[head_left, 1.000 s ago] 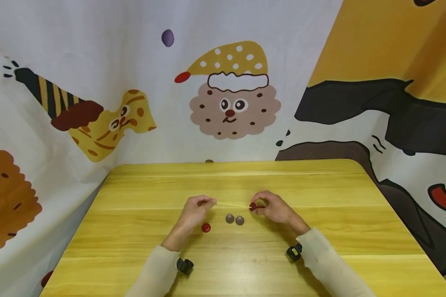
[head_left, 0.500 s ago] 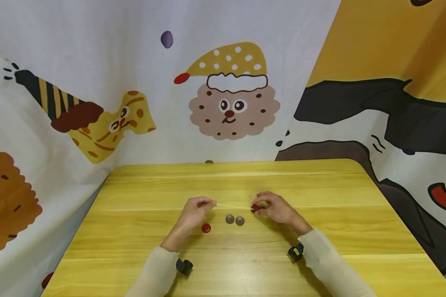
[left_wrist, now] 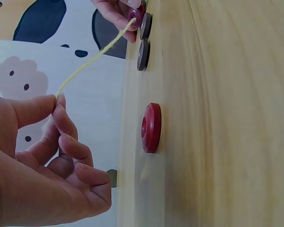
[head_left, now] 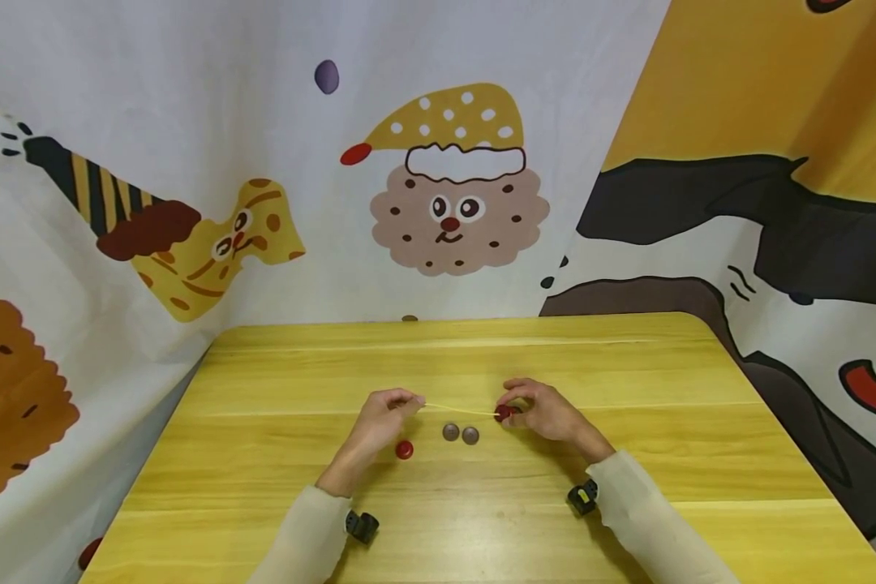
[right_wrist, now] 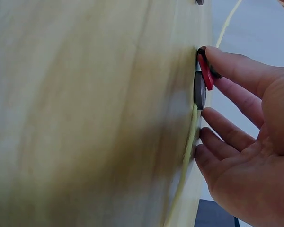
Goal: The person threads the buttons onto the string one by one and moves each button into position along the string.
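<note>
My left hand [head_left: 381, 418] pinches one end of a yellow string [head_left: 460, 409] between thumb and index finger. The string runs across to the dark red button [head_left: 503, 413] in my right hand [head_left: 543, 412], sagging slightly. In the right wrist view, thumb and index finger pinch several stacked buttons at the tabletop, among them a bright red one [right_wrist: 206, 73] and a dark one [right_wrist: 199, 92]. A string tail [right_wrist: 187, 156] trails from them along the table under the other fingers. Near my left hand lies a loose red button [head_left: 405, 449]. Two brown buttons [head_left: 450, 431] lie between the hands.
The wooden table [head_left: 453, 519] spreads out around both hands. Behind it hangs a white curtain [head_left: 263, 73] with cartoon prints. Each wrist carries a small black camera [head_left: 362, 527].
My right hand has lowered slightly with its buttons, which have tipped flatter toward the table. The string has gone from taut to slightly slack. My left hand has barely moved.
</note>
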### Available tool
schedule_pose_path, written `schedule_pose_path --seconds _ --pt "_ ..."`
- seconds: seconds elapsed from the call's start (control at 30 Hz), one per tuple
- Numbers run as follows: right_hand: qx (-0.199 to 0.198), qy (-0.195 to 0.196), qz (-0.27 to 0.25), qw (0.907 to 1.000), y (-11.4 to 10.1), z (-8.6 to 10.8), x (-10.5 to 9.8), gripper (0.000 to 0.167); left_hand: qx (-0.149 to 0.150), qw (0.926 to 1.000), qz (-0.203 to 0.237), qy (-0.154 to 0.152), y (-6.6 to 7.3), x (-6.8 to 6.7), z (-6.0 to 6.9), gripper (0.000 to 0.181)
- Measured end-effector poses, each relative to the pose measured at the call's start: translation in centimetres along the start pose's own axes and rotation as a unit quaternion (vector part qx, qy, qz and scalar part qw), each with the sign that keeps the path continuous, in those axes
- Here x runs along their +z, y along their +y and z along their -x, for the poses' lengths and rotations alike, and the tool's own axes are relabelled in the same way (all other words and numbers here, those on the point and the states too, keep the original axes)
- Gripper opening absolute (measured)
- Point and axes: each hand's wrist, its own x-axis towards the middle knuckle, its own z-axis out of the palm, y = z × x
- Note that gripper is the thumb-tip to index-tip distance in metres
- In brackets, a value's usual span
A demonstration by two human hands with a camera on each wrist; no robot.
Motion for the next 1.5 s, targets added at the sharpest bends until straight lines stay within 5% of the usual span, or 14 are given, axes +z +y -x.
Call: schedule_pose_path --seconds 0.77,1.07,1.3,1.5 --pt "0.035 -0.007 -0.036 0.9987 -0.6 0.1 0.2 0.031 0.005 0.9999 -0.014 -0.005 0.1 0.2 0.2 0.028" --pt "-0.038 -0.016 -0.086 0.9954 -1.4 -0.4 0.9 0.026 0.004 0.9998 -0.009 -0.019 0.3 0.7 0.2 0.027" --pt "-0.025 0.004 -0.052 0.9983 -3.7 -1.2 1.9 0.023 0.006 0.9995 -0.008 -0.029 0.7 1.1 0.2 0.025" --pt "-0.057 -0.015 -0.096 0.9936 -5.2 -1.8 2.8 0.021 0.01 0.9993 -0.016 -0.032 0.8 1.2 0.1 0.028"
